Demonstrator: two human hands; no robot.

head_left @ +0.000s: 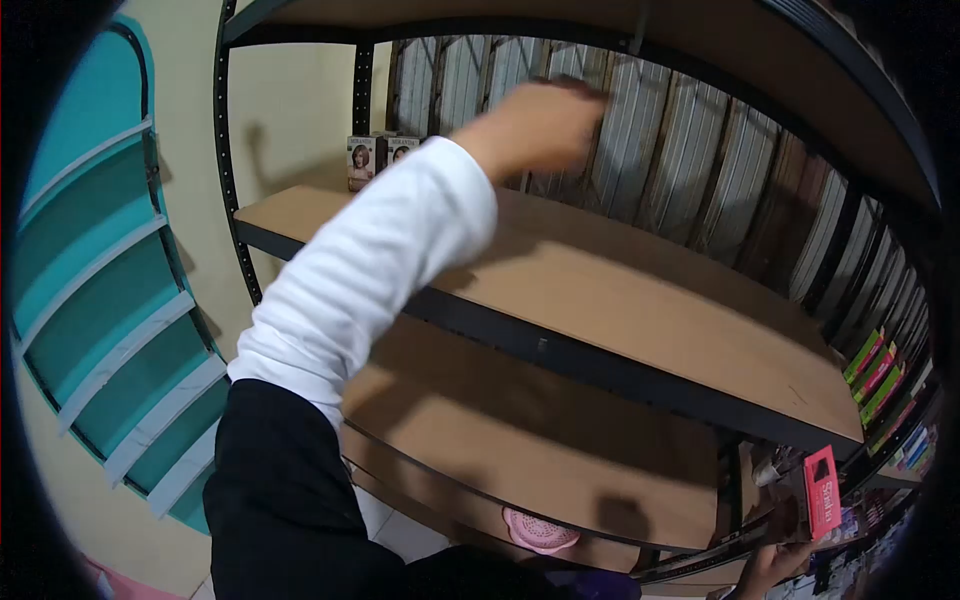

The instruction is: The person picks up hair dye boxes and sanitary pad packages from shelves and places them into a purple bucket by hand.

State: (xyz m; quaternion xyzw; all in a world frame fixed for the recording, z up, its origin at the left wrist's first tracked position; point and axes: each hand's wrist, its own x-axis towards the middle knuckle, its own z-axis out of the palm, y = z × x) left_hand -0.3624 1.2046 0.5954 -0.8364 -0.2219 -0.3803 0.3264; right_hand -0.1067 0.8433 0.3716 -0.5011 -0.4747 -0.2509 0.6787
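My left hand (pixel 555 125), at the end of a white sleeve (pixel 370 260), is raised above the upper brown shelf board (pixel 640 290), in front of the corrugated metal wall. Motion blurs it, so its fingers and anything in them are unclear. At the lower right, my right hand (pixel 775 568) holds a pink box (pixel 822 492) upright, beside the right end of the shelf. Small boxes with a hair picture (pixel 361 162) stand at the far left of the upper board, partly behind my left arm.
Black metal posts (pixel 228 150) and beams (pixel 540 345) frame the rack. Below is another brown board (pixel 520 430), with a pink perforated item (pixel 541 530) under it. Green and pink boxes (pixel 880 375) stand at the right. A turquoise wall unit (pixel 100 250) with ledges is on the left.
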